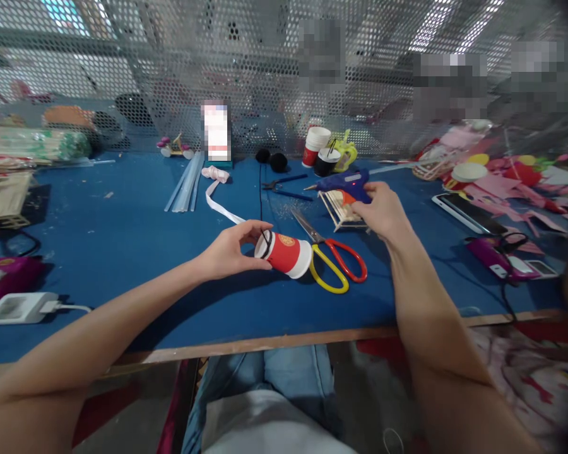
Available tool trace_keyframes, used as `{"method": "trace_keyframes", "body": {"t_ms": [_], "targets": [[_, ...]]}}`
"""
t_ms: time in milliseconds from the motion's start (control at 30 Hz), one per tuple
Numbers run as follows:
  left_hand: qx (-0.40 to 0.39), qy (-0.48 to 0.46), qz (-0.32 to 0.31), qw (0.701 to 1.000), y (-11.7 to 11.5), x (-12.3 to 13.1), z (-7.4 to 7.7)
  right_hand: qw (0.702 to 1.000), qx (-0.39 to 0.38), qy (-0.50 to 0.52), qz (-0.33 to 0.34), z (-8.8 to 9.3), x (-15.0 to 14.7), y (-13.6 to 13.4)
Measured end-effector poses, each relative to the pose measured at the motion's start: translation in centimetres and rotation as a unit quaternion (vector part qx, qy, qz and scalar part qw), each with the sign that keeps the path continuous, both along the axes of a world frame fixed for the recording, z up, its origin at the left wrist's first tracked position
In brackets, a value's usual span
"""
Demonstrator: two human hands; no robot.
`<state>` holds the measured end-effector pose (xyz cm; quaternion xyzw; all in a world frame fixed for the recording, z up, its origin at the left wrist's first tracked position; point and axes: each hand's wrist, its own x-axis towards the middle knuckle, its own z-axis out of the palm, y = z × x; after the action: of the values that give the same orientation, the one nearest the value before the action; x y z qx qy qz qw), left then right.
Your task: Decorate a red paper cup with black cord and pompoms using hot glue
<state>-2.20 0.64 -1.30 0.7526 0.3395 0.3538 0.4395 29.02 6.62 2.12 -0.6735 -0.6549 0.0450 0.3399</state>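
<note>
My left hand is closed around the base end of a red and white paper cup, which lies tilted on its side above the blue table. A thin black strip runs across the cup's near end. Further right, my right hand grips a blue glue gun with an orange trigger, its nozzle pointing left. Beneath the gun is a small rack of wooden sticks. Scissors with one yellow and one red handle lie open between the cup and my right forearm.
Pliers, clear glue sticks, a white ribbon and black pompoms lie beyond my hands. Paper cups and a lit phone stand near the mesh screen. At right are a phone and pink scraps; a white adapter sits left.
</note>
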Motion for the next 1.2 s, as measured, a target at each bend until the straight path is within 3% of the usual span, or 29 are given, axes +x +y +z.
{"method": "trace_keyframes", "body": {"t_ms": [167, 400, 600, 767, 933, 1200], "targets": [[0.007, 0.015, 0.026, 1.000, 0.6, -0.3, -0.2, 0.958, -0.100, 0.189, 0.191, 1.6, -2.6, -3.8], [-0.028, 0.005, 0.054, 0.998, 1.2, -0.6, -0.4, 0.927, -0.144, 0.227, 0.261, 1.5, -5.9, -6.4], [-0.034, 0.001, 0.057, 0.998, 1.4, -0.6, -0.3, 0.958, -0.080, 0.091, 0.259, 1.3, -7.0, -7.4], [-0.035, 0.012, 0.076, 0.996, 1.5, -0.6, -0.3, 0.951, 0.041, -0.069, 0.299, 0.9, -7.1, -7.7], [-0.042, 0.018, 0.086, 0.995, 1.5, -0.5, -0.4, 0.927, 0.052, -0.218, 0.302, 0.5, -6.6, -7.7], [-0.034, 0.028, 0.080, 0.996, 1.5, -0.7, -0.5, 0.927, 0.033, -0.234, 0.290, 0.8, -6.7, -8.0]]}}
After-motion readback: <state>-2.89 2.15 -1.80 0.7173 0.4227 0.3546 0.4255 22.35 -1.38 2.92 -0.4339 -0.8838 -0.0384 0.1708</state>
